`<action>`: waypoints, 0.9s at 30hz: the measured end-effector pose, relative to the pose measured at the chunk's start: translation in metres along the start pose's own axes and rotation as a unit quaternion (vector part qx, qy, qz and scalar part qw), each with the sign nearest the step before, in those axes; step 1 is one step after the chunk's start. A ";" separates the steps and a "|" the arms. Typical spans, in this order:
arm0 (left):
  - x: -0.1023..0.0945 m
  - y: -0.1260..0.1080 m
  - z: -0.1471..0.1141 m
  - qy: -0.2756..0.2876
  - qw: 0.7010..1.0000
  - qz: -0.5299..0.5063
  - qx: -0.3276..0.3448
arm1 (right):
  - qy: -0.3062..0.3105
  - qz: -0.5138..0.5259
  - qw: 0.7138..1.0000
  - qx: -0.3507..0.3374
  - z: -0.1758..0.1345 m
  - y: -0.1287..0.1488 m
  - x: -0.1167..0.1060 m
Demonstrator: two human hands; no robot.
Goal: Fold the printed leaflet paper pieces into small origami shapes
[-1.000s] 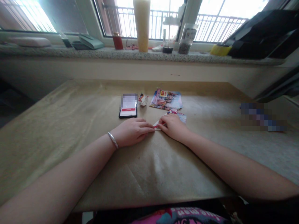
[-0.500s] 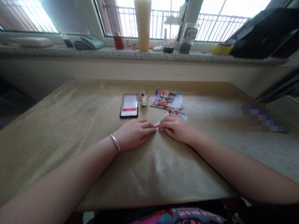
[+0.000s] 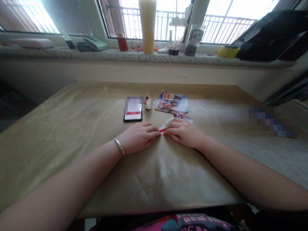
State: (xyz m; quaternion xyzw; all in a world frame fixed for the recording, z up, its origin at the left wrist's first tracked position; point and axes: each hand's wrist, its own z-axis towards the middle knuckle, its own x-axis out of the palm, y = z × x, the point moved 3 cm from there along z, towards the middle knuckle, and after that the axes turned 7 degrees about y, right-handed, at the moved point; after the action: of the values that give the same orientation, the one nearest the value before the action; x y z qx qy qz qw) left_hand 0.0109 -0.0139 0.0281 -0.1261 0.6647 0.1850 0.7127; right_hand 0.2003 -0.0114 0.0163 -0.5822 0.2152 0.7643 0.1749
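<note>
Both hands rest on the table around a partly folded sheet of printed paper (image 3: pixel 167 123), white with a red stripe on the near side and colourful print at its far right. My left hand (image 3: pixel 141 137), with a silver bangle at the wrist, pinches the paper's left corner between closed fingers. From the right, my right hand (image 3: pixel 183 132) presses its fingers on the fold and covers much of the sheet. Just beyond lies a stack of colourful printed leaflets (image 3: pixel 172 102). A crumpled piece of paper (image 3: pixel 148 103) sits left of the stack, beside a phone (image 3: pixel 133 109) with a lit screen.
A brownish cover lies over the table (image 3: pixel 96 96). On the stone window sill (image 3: pixel 96 55) stand a tall yellowish cylinder (image 3: pixel 147 27), a red container (image 3: pixel 122 42) and a black bag (image 3: pixel 267 35). A blurred bluish object (image 3: pixel 271 122) is at the table's right.
My right hand has shifted very slightly along the fold, with a little more of the white paper showing. My left hand stays in place.
</note>
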 end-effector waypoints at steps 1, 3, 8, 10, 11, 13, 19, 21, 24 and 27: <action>0.000 0.001 0.000 0.003 1.000 0.000 0.002 | -0.005 0.007 1.000 0.008 0.001 0.000 0.001; -0.001 0.002 0.001 0.005 1.000 0.005 0.009 | -0.015 0.022 0.999 0.020 0.003 0.001 0.004; -0.002 0.006 0.001 -0.011 1.000 -0.005 0.028 | -0.034 0.026 0.999 0.010 0.008 0.002 0.009; -0.001 0.008 0.000 -0.018 0.999 -0.017 0.027 | -0.028 0.013 1.000 0.004 0.009 0.003 0.009; -0.001 0.008 0.000 -0.020 0.999 -0.020 0.027 | -0.023 0.006 1.000 0.001 0.009 0.003 0.009; 0.000 0.008 0.000 -0.019 0.999 -0.017 0.027 | -0.012 -0.010 1.000 0.000 0.009 0.004 0.008; 0.000 0.006 0.000 -0.006 1.000 -0.016 0.016 | 0.026 -0.053 0.998 -0.012 0.006 0.003 0.003; 0.000 0.006 0.000 -0.004 1.000 -0.020 0.015 | 0.037 -0.061 0.997 -0.011 0.004 0.002 0.001; 0.000 0.006 0.000 0.001 1.000 -0.025 0.016 | 0.048 -0.064 0.997 -0.011 0.002 0.002 -0.001; 0.000 0.007 0.000 -0.003 0.999 -0.027 0.018 | 0.051 -0.064 0.997 -0.014 0.001 0.001 -0.003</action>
State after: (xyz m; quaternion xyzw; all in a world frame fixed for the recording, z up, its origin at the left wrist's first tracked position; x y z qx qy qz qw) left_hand 0.0079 -0.0078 0.0281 -0.1305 0.6625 0.1545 0.7212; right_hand 0.2003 -0.0117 0.0190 -0.6355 0.1759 0.7236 0.2040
